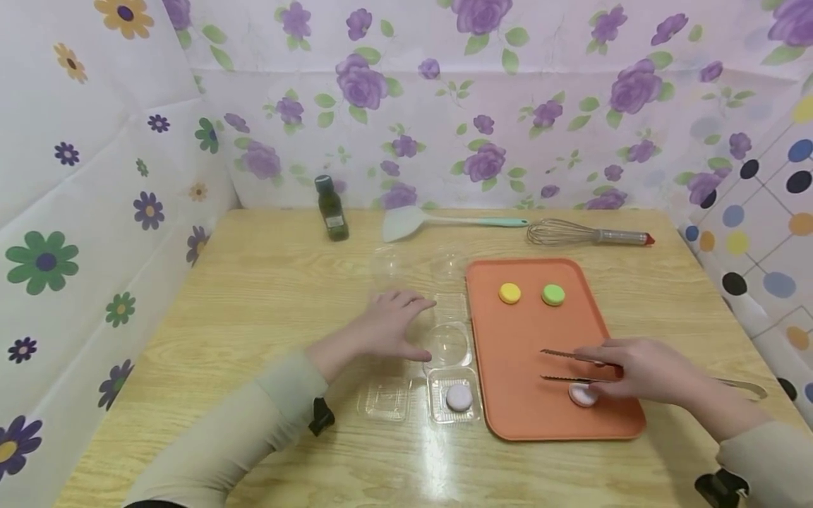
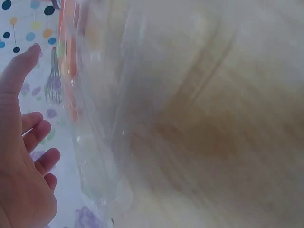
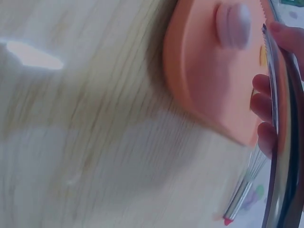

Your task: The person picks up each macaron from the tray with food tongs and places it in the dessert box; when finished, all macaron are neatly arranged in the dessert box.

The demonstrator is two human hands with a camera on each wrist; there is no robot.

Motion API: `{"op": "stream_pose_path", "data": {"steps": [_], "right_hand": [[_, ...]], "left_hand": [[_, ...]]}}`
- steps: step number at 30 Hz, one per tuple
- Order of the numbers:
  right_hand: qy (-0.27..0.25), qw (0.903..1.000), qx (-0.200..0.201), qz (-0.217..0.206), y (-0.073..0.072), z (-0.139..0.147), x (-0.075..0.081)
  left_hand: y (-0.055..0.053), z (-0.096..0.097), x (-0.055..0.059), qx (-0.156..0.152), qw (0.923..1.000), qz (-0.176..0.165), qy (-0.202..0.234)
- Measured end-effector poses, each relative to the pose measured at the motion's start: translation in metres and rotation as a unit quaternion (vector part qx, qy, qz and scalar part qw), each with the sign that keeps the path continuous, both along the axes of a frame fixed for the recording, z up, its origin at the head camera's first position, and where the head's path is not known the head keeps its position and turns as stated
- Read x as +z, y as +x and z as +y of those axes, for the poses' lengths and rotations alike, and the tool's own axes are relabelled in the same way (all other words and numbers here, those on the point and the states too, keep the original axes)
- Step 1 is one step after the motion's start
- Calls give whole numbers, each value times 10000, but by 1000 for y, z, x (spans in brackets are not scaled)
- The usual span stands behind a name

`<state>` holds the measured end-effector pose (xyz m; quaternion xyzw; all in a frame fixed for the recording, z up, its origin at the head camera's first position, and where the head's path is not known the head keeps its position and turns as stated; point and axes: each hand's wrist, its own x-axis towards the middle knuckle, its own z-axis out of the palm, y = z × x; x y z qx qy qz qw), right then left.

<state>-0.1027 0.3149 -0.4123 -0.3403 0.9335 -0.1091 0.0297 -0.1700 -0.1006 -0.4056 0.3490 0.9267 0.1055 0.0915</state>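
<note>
My right hand (image 1: 648, 370) grips metal tongs (image 1: 739, 386) over the orange tray (image 1: 527, 413), and the two serrated tips stand apart with nothing between them. Just below the tongs on the tray lies a pale macaron (image 1: 583, 395), which the right wrist view shows standing clear of the tips. Toward the tray's far end sit a yellow macaron (image 1: 509, 293) and a green macaron (image 1: 553, 295). My left hand (image 1: 390, 328) is held with fingers spread beside clear plastic containers (image 1: 447, 346), gripping nothing. A pale lilac macaron (image 1: 459, 398) rests in the nearest right compartment.
Along the back of the wooden table lie a spatula (image 1: 406, 223) with a mint handle end and a wire whisk (image 1: 562, 233). A dark green bottle (image 1: 332, 212) stands at the back left. Patterned sheets (image 1: 419, 106) enclose the table at the back and sides.
</note>
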Motion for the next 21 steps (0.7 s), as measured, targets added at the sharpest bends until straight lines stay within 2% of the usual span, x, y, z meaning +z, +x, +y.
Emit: {"op": "stream_pose_path", "data": {"steps": [9, 15, 21], "right_hand": [[-157, 9992, 83, 353, 7, 20, -12], [-456, 9985, 49, 310, 18, 33, -16], [-586, 9965, 127, 578, 22, 44, -17]], "left_hand": [[-29, 9, 6, 153, 9998, -111, 59], [-44, 14, 6, 255, 9993, -282, 20], [-55, 17, 3, 423, 9984, -377, -48]]}}
